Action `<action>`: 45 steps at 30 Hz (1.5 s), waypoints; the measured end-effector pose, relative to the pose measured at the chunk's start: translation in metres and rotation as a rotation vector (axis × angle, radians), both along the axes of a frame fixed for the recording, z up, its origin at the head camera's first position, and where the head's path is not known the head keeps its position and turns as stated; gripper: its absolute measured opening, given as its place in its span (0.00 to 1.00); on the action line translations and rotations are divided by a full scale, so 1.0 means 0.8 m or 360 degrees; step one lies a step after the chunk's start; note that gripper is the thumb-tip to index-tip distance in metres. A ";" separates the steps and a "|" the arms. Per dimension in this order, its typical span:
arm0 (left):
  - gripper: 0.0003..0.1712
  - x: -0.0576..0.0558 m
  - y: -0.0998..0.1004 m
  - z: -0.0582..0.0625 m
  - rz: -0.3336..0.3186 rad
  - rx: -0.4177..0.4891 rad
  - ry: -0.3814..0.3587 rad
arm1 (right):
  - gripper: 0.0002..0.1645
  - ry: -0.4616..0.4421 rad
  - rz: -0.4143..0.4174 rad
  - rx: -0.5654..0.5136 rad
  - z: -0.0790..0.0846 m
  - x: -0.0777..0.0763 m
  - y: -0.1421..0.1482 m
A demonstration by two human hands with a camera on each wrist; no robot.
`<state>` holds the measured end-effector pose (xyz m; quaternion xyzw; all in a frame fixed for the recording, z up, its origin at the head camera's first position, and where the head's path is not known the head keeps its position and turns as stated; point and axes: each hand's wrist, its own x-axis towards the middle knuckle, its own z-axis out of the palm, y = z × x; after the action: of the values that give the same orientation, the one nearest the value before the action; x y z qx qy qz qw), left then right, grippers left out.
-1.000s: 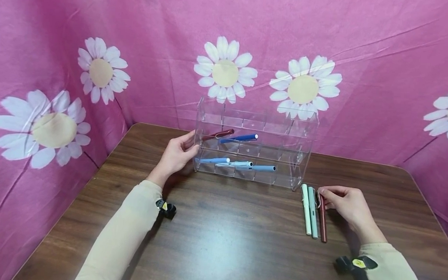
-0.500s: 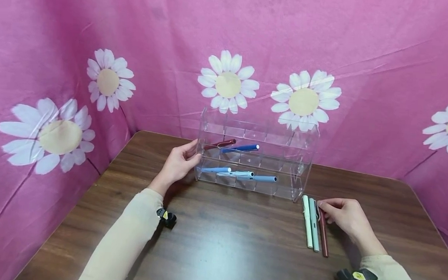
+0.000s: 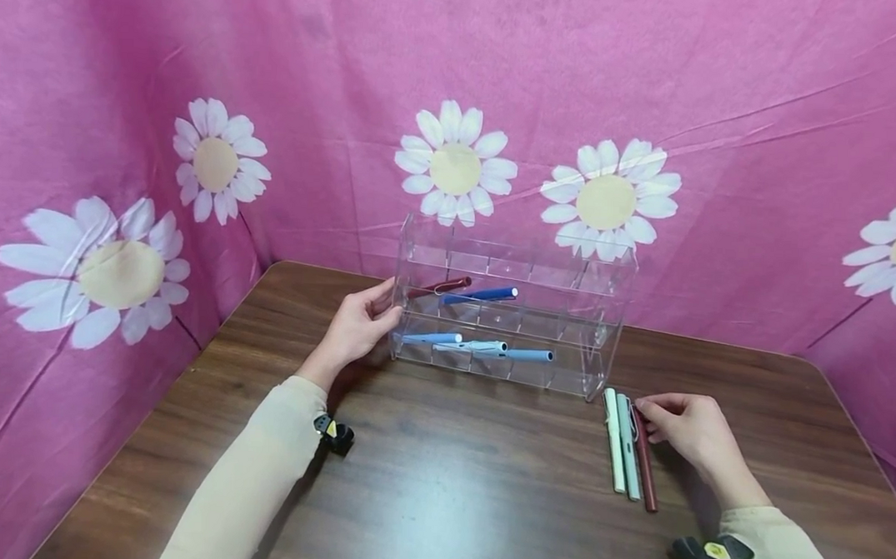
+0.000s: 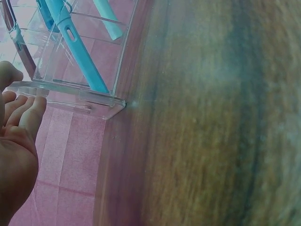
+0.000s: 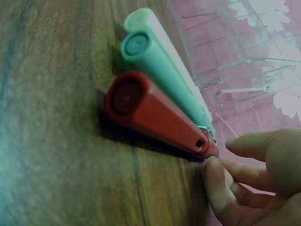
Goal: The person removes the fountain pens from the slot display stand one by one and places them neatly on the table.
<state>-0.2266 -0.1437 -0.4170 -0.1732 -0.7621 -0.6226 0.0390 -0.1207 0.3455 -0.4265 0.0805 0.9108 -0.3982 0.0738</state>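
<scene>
While the clear plastic tiered rack [image 3: 500, 318] is gripped by the left hand [image 3: 358, 324], the slim dark-red pen [image 3: 646, 467], pinched by the right hand [image 3: 693, 428], is best steadied against rolling.

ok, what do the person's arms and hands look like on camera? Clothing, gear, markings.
Left hand and right hand: both bare, no gloves. Left sleeve and right sleeve: long, plain, pale cream. Left wrist camera and right wrist camera: small, black, each with a yellow mark. No cables visible.
</scene>
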 end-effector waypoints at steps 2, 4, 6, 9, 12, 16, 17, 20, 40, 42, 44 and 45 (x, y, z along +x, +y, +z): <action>0.33 -0.001 0.000 0.000 0.0004 -0.0010 0.0008 | 0.27 0.0034 -0.0029 -0.0027 0.002 0.001 0.001; 0.33 -0.001 -0.001 -0.001 0.0009 -0.0024 0.0014 | 0.27 0.0094 -0.0066 -0.0053 0.003 0.003 0.002; 0.33 0.000 -0.002 -0.002 0.0016 -0.0045 0.0015 | 0.26 0.0168 -0.0098 -0.0058 0.004 0.007 0.002; 0.33 0.004 -0.002 -0.003 0.0022 -0.0062 0.0010 | 0.24 0.0288 -0.0127 -0.0106 0.004 0.012 0.002; 0.34 0.006 -0.001 -0.003 0.0018 -0.0046 0.0017 | 0.21 0.0414 -0.0163 -0.0195 0.005 0.013 0.002; 0.33 0.003 -0.001 -0.004 0.0011 -0.0012 0.0050 | 0.11 0.0564 -0.0179 -0.0271 0.008 0.010 0.000; 0.33 0.003 -0.001 -0.004 0.0012 -0.0007 0.0054 | 0.10 0.0587 -0.0172 -0.0275 0.009 0.009 0.000; 0.33 0.002 -0.001 -0.005 0.0012 0.0000 0.0052 | 0.09 0.0628 -0.0149 -0.0283 0.012 0.009 -0.003; 0.33 0.003 0.000 -0.002 0.0001 0.0005 0.0036 | 0.08 0.0697 -0.0087 -0.0649 0.040 0.010 -0.040; 0.33 0.002 -0.001 -0.002 0.0000 0.0003 0.0043 | 0.08 0.0712 -0.0066 -0.0645 0.041 0.009 -0.045; 0.33 0.002 -0.001 -0.001 -0.0005 0.0007 0.0044 | 0.09 0.0722 -0.0048 -0.0642 0.042 0.009 -0.049; 0.33 0.002 -0.001 -0.002 -0.0009 0.0008 0.0045 | 0.09 0.0721 -0.0043 -0.0650 0.042 0.008 -0.051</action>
<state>-0.2254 -0.1445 -0.4182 -0.1841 -0.7595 -0.6221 0.0483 -0.1140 0.3050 -0.3925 -0.0149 0.8040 -0.5818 -0.1219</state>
